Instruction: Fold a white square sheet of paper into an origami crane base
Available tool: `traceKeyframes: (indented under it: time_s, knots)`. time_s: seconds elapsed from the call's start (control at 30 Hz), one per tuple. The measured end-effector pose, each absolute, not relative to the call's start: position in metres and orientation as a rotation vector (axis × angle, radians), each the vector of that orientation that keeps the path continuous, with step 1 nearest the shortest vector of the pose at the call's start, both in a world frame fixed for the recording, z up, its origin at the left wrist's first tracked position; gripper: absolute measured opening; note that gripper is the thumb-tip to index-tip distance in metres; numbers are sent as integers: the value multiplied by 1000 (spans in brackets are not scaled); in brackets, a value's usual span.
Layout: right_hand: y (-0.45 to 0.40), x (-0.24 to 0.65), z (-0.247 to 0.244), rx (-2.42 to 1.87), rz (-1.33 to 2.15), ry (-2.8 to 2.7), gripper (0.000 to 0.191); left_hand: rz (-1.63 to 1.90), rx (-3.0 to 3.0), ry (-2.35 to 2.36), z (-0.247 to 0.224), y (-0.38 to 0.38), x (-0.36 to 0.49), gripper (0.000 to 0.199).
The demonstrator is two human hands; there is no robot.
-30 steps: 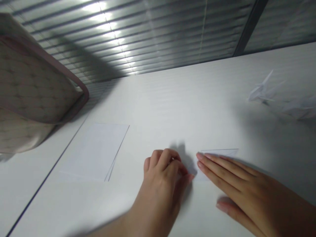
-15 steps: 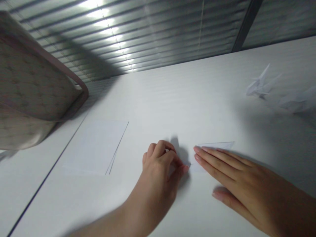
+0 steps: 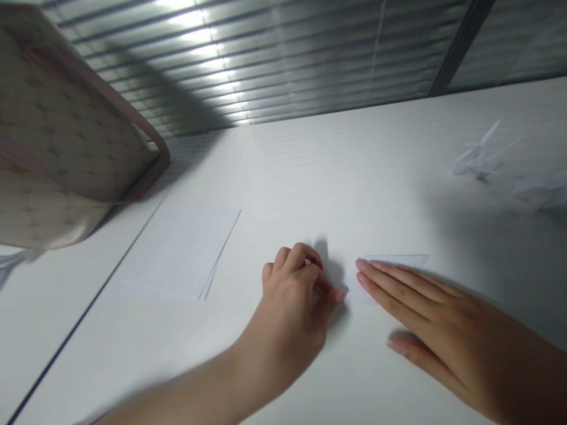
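Observation:
A small folded white paper (image 3: pixel 362 295) lies on the white table, largely covered by my fingers. My left hand (image 3: pixel 297 298) pinches its left corner between thumb and forefinger, the other fingers curled. Flat across the paper rests my right hand (image 3: pixel 436 319), fingers stretched out and thumb apart, pressing on it. A straight upper edge of the paper shows beyond the right fingertips. How the layers under my hand are folded cannot be seen.
Square white paper sheets (image 3: pixel 181 251) lie to the left, beside a dark seam in the table. A quilted bag (image 3: pixel 75 130) stands at the far left. Two folded paper cranes (image 3: pixel 476 159) sit at the back right, the second blurred. Window blinds (image 3: pixel 283 59) border the table's far side.
The whole view has shifted slightly, so most things appear a little farther right. Both hands keep the same hold on the folded paper.

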State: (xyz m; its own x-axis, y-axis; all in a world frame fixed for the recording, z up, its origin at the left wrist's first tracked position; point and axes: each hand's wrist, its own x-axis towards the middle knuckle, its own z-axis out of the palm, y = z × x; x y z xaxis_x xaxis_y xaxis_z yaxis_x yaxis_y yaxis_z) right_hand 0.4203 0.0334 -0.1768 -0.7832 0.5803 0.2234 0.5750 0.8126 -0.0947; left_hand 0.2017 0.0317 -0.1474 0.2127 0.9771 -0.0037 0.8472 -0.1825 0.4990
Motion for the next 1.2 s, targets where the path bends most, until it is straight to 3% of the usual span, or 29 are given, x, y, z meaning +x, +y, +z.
traceKeyframes:
  time_s: [0.5, 0.73, 0.87, 1.0, 1.1, 1.2]
  knots:
    - [32, 422, -180, -896, 36, -2777, 58, 379, 2115, 1673, -144, 24, 200, 16]
    - [34, 421, -180, -894, -27, -2794, 57, 475, 2096, 1689, -147, 29, 199, 14]
    - [33, 422, -181, -889, -31, -2784, 55, 615, 2389, 1636, -146, 13, 199, 11]
    - [33, 421, -180, -886, -6, -2763, 50, 527, 2894, 1163, -149, -13, 208, 25]
    - [34, 418, -177, -845, -18, -2748, 48, 422, 2970, 1242, -154, -22, 213, 43]
    - [34, 418, -177, -797, -41, -2747, 49, 293, 3042, 1270, -154, -24, 214, 45]
